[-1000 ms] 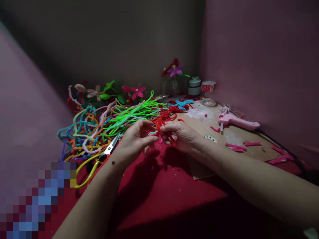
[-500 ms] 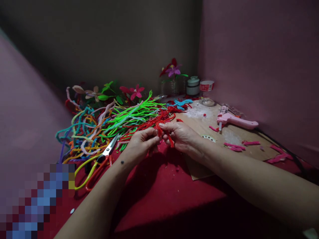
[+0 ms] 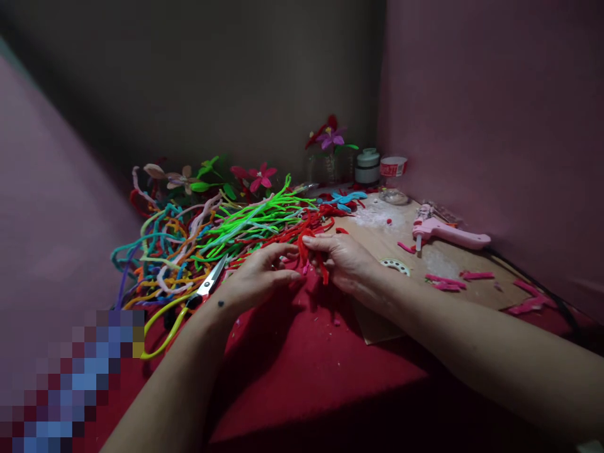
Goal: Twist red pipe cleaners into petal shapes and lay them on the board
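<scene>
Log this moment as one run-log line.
right hand: pinching red fuzzy strand; left hand: partly open, close by; scissors: at left; pink glue gun: on board

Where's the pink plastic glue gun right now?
In the head view, the pink plastic glue gun is over on the right, lying on the light brown flat board, just beyond some short bright-pink fuzzy strips.

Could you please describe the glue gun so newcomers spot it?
At right on the red cloth lies a tan wooden board. Along its far right edge sits the pale pink, pistol-shaped glue gun. Unlike the magenta strips nearby, it trails a black cord.
</scene>
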`<state>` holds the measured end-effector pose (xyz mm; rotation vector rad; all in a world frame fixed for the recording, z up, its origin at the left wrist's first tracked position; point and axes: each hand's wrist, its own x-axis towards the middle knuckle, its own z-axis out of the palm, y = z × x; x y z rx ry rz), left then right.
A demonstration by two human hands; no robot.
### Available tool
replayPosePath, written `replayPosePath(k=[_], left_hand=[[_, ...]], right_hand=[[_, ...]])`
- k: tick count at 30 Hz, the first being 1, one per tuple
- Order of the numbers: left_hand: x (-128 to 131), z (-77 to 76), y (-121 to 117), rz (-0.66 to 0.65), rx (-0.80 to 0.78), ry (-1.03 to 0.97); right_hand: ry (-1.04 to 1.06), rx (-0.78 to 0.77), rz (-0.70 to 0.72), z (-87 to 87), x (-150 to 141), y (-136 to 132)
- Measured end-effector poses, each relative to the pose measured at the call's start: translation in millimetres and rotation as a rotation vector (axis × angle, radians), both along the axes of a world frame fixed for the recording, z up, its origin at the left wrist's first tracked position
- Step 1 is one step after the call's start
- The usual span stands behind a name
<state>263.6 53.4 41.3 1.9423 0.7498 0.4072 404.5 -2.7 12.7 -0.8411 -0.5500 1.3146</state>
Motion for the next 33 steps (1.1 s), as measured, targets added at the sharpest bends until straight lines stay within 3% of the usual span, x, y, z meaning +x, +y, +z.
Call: replayPosePath(k=[4,8,12,15,18,23,27,33], left_hand=[[8.9,-8.7,-7.3,0.045,-0.326,-0.352],[15.2,-15.8,-9.9,0.033,-0.528,-0.425],[14.7,-15.9,-10.1,0.039,-0.417,-0.365],[15.1,-15.6,-13.4,0.113,-0.307,-0.281],[17.9,-15.9,-18.1,0.194,-0.268,-0.252],[20.7,-14.4,-22.2,0.220,-0.234,-0.248],[17.6,-11.8,-19.3,0.227,-0.195,-0.238],[10.3,-9.5,-9.4,0.263,-0.162,-0.303]], right_hand=[[-0.019,0.067,0.009,-0.1,-1.0,-2.4],[-0.043,0.067,0.045,0.6,-1.0,-3.9],[-0.029,0.052,-0.013,-2.0,-0.2,-0.7],[0.010,0.037,-0.060,-4.9,-0.6,2.2],[0.069,0.064,-0.076,-5.4,-2.2,2.1],[0.035,0.096,-0.064,-4.1,-2.8,0.3],[-0.077,0.096,-0.025,-3.6,1.8,1.3],[-0.256,-0.044,0.147,4.3,5.4,-4.1]])
